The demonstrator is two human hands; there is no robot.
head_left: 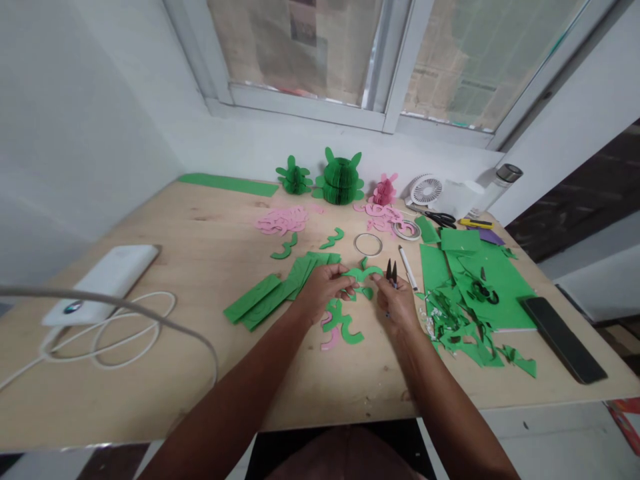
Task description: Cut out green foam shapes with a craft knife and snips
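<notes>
My left hand [327, 285] pinches one side of a curved green paper cutout [361, 273] between thumb and fingers. The fingertips of my right hand [399, 301] meet the other side of that cutout. Small scissors [392, 272] sit in the same right hand, dark blades pointing away from me. Just below the hands lie more curved green pieces [351, 331] and a pink piece [330, 339]. Left of my left hand, green paper strips [273, 300] with faint outlines are fanned out. Two green curls [286, 248] [333, 238] rest farther back.
Green scraps [465, 327] and green sheets [515, 287] cover the right side, beside a phone [564, 339]. A pen [407, 268], tape rings [368, 245] and pink cutouts [283, 220] lie behind. Paper figures [341, 181] stand at the wall. A cable [165, 313] crosses the left.
</notes>
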